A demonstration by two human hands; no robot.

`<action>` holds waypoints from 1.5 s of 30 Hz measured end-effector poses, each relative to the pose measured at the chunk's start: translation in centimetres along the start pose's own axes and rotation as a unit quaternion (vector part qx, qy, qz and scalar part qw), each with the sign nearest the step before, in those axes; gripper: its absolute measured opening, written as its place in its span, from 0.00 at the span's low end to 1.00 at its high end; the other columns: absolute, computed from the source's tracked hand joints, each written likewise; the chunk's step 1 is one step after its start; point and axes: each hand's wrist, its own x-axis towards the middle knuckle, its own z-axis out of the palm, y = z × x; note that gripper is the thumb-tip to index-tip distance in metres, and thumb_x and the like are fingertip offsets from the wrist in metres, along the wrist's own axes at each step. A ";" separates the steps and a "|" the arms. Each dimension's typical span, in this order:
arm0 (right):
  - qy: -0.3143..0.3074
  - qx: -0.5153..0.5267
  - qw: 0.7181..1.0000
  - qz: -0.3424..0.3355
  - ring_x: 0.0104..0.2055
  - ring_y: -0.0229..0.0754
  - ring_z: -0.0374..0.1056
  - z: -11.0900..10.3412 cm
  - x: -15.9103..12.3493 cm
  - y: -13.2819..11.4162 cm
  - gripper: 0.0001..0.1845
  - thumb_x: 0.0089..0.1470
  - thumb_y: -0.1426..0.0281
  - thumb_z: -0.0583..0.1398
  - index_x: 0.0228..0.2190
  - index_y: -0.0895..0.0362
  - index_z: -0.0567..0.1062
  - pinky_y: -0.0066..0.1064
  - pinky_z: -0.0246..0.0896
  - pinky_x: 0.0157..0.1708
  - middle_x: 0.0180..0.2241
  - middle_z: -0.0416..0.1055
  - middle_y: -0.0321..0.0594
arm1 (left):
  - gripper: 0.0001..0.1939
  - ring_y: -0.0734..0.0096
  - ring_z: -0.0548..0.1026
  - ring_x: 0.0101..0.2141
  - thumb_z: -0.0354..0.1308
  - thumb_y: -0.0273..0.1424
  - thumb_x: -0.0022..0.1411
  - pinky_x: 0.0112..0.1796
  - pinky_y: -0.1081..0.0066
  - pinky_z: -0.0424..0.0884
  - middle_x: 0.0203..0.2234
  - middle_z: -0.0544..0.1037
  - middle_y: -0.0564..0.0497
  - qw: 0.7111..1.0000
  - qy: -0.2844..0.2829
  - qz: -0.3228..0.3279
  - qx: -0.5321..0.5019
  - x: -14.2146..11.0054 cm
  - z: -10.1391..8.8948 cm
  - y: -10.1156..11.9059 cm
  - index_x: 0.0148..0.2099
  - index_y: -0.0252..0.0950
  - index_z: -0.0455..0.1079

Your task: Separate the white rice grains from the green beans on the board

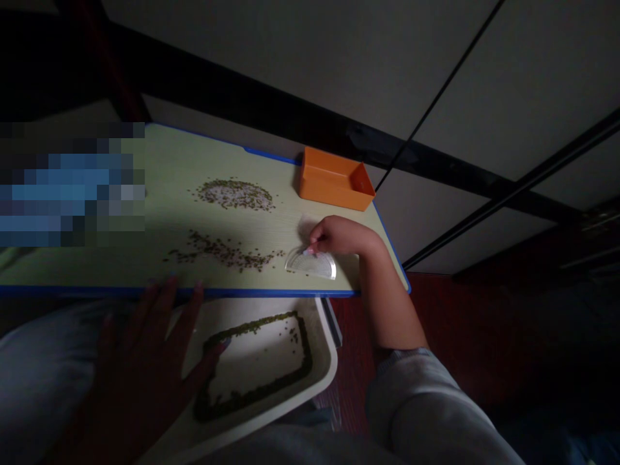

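Note:
My right hand is over the table's right part, thumb and fingers pinched on the upper, curved edge of a clear half-round protractor. A few small seeds lie under and beside its straight edge. To its left is a loose, stretched-out scatter of small dark seeds. Farther back sits a rounder heap of greenish-brown seeds. In deep shadow, my left hand is spread with fingers apart at the table's front edge. Its thumb reaches over the white tray, where green seeds line the inner edges.
An open orange box stands at the back right corner of the pale, blue-edged table. The tray is below the table's front edge, near my lap. Pale panels rise behind. A blurred-out patch covers the left side.

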 end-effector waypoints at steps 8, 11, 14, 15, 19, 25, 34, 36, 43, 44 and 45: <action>-0.024 0.012 0.999 -0.020 0.24 0.32 0.61 0.4 0.2 -0.5 0.15 0.54 0.66 0.59 0.22 0.62 0.76 0.27 0.50 0.30 0.21 0.71 0.37 | 0.40 0.51 0.45 0.67 0.40 0.53 0.56 0.61 0.40 0.42 0.67 0.49 0.39 1.000 -0.001 0.000 0.000 0.1 0.1 0.1 0.65 0.39 0.47; -0.038 0.010 0.999 -0.024 0.24 0.32 0.61 0.6 0.3 -0.7 0.14 0.54 0.66 0.59 0.22 0.63 0.76 0.27 0.50 0.29 0.21 0.71 0.37 | 0.40 0.49 0.46 0.66 0.40 0.54 0.55 0.61 0.39 0.43 0.67 0.49 0.38 1.000 -0.004 -0.003 -0.002 0.2 0.1 0.1 0.65 0.39 0.48; -0.053 0.013 0.998 -0.030 0.23 0.32 0.61 0.8 0.4 -0.7 0.15 0.54 0.66 0.59 0.22 0.63 0.77 0.27 0.50 0.28 0.20 0.71 0.38 | 0.40 0.49 0.47 0.66 0.40 0.54 0.55 0.61 0.40 0.43 0.67 0.50 0.38 1.000 -0.004 -0.006 -0.006 0.2 0.0 0.2 0.65 0.39 0.49; -0.057 0.018 0.998 -0.032 0.22 0.31 0.60 0.8 0.4 -0.7 0.15 0.54 0.66 0.59 0.22 0.63 0.77 0.27 0.50 0.28 0.20 0.70 0.38 | 0.40 0.49 0.47 0.66 0.40 0.54 0.55 0.61 0.40 0.43 0.67 0.50 0.39 1.000 -0.003 -0.005 -0.007 0.2 0.0 0.2 0.65 0.39 0.49; -0.078 0.038 0.996 -0.035 0.20 0.30 0.59 1.0 0.4 -0.8 0.16 0.55 0.66 0.59 0.22 0.63 0.76 0.26 0.49 0.25 0.17 0.67 0.35 | 0.40 0.50 0.45 0.67 0.40 0.54 0.55 0.61 0.40 0.43 0.67 0.49 0.39 1.000 -0.001 -0.002 -0.007 0.1 0.1 0.0 0.65 0.40 0.47; -0.091 0.064 0.992 -0.056 0.19 0.29 0.57 1.2 0.5 -0.9 0.15 0.55 0.66 0.59 0.22 0.63 0.75 0.24 0.49 0.25 0.16 0.65 0.32 | 0.43 0.51 0.45 0.67 0.40 0.58 0.53 0.62 0.41 0.42 0.67 0.48 0.40 1.000 -0.001 -0.002 -0.005 -0.1 0.1 -0.2 0.65 0.41 0.46; -0.110 0.112 0.980 -0.122 0.20 0.29 0.56 1.2 0.4 -1.0 0.16 0.54 0.64 0.59 0.23 0.63 0.73 0.24 0.48 0.25 0.16 0.63 0.31 | 0.42 0.50 0.44 0.67 0.41 0.57 0.54 0.61 0.39 0.42 0.67 0.47 0.40 1.000 -0.002 0.005 -0.010 0.0 0.2 -0.2 0.66 0.41 0.44; -0.072 0.112 0.982 -0.135 0.21 0.29 0.55 0.8 0.1 -0.7 0.16 0.55 0.63 0.58 0.23 0.63 0.73 0.24 0.48 0.26 0.17 0.63 0.31 | 0.41 0.50 0.44 0.67 0.41 0.55 0.54 0.61 0.38 0.43 0.67 0.47 0.40 1.000 0.001 0.007 -0.008 -0.1 0.2 -0.2 0.66 0.42 0.44; 0.137 0.000 0.991 0.013 0.22 0.30 0.51 -1.0 -1.3 0.2 0.18 0.57 0.64 0.54 0.22 0.63 0.73 0.27 0.42 0.26 0.17 0.61 0.33 | 0.39 0.51 0.44 0.67 0.44 0.50 0.55 0.61 0.41 0.43 0.67 0.47 0.40 1.000 0.002 0.013 0.000 0.0 0.2 -0.2 0.66 0.42 0.43; 0.146 -0.022 0.988 0.036 0.22 0.30 0.51 -1.1 -1.2 0.2 0.18 0.56 0.65 0.54 0.22 0.63 0.74 0.28 0.41 0.26 0.17 0.61 0.33 | 0.40 0.52 0.44 0.67 0.44 0.51 0.55 0.62 0.41 0.43 0.68 0.47 0.41 1.000 0.004 0.012 -0.002 0.0 0.2 -0.3 0.66 0.43 0.43; 0.148 -0.041 0.987 0.051 0.22 0.31 0.50 -1.0 -1.1 0.3 0.18 0.56 0.66 0.54 0.22 0.63 0.74 0.28 0.41 0.26 0.17 0.60 0.33 | 0.40 0.52 0.44 0.67 0.44 0.51 0.55 0.62 0.41 0.43 0.68 0.47 0.42 1.000 0.006 0.011 -0.003 -0.1 0.3 -0.3 0.66 0.43 0.43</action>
